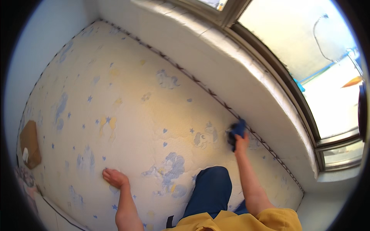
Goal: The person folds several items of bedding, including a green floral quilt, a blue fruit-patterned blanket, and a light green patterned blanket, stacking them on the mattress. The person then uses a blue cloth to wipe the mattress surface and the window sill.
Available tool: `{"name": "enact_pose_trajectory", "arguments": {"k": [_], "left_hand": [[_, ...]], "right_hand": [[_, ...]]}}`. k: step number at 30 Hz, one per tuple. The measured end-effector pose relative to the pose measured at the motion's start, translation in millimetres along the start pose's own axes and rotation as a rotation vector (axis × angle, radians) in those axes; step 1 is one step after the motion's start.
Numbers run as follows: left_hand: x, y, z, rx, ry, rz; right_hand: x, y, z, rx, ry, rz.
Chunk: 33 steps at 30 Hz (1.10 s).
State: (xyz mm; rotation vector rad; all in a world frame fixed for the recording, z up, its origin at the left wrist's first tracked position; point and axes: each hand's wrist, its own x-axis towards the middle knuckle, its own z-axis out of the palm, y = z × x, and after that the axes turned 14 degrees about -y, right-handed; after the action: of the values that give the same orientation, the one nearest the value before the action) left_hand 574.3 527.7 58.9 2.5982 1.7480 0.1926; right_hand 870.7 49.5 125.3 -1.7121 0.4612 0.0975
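Note:
A pale mattress [130,121] printed with blue and yellow cartoon figures, stars and hearts spreads below me, and a knee in dark blue trousers rests on it. My right hand [241,142] grips a bunched dark blue cloth [238,131], slightly blurred, at the mattress's dark-patterned edge beside the wall under the window. Over on the left, my left hand [115,178] presses on the mattress with its fingers loosely curled; no object shows in it, and whether the fingers are fully closed is hard to tell.
A brown cardboard piece [30,144] with a white item on it lies at the far left. Patterned fabric [26,180] sits at the lower left corner. A tiled window ledge [231,49] and metal-framed window [277,60] run along the right. A white wall [37,46] borders the left.

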Motion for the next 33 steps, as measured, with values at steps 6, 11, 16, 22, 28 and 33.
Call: {"name": "enact_pose_trajectory", "arguments": {"k": [6,11,16,22,28,33], "left_hand": [[-2,6,-3,-0.009,-0.002,0.017],[1,0,-2,-0.008,-0.048,-0.018],[2,4,-5,-0.029,-0.058,-0.018],[0,2,-6,-0.097,-0.095,-0.006],[5,8,-14,-0.095,-0.029,0.071],[-1,-3,2,-0.087,-0.058,-0.003]], "right_hand": [[20,43,32,-0.703,0.253,-0.295],[-8,-9,192,-0.734,-0.705,-0.608],[4,-31,233,-0.529,-0.687,-0.526],[68,-21,252,-0.780,-0.033,-0.530],[89,-82,413,-0.757,-0.676,-0.788],[126,-105,434,-1.082,-0.639,-0.925]]}}
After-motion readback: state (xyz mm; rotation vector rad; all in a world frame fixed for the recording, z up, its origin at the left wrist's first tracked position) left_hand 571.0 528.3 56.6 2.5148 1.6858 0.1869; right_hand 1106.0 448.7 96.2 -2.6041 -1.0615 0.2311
